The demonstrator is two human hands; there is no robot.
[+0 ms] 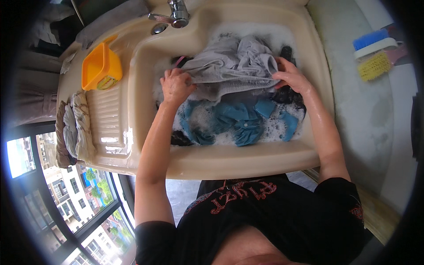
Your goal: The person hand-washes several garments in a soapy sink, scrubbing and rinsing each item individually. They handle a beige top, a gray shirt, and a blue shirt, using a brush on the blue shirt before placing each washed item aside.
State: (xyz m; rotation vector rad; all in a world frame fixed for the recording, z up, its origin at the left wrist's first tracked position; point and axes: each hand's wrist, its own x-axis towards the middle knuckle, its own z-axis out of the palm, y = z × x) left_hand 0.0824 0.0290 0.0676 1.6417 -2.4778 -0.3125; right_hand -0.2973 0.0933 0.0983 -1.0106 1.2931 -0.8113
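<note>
Between my two hands a wet grey garment (228,63) with a gathered elastic waistband is stretched across the sink basin (232,155). My left hand (177,84) grips the band's left end, and my right hand (293,75) pinches its right end. Below the band, a teal garment (246,124) with a button floats partly sunk in soapy water. Dark cloth (181,138) shows at the basin's lower left, and more dark fabric lies under my right hand. Suds hide much of what is underwater.
A yellow-orange plastic box (102,68) stands on the ribbed washboard (104,116) at left. Twisted wet clothes (78,127) lie over the sink's left edge. A chrome faucet (179,15) rises behind. Blue and yellow bristle brushes (374,66) are at the right, by the wall.
</note>
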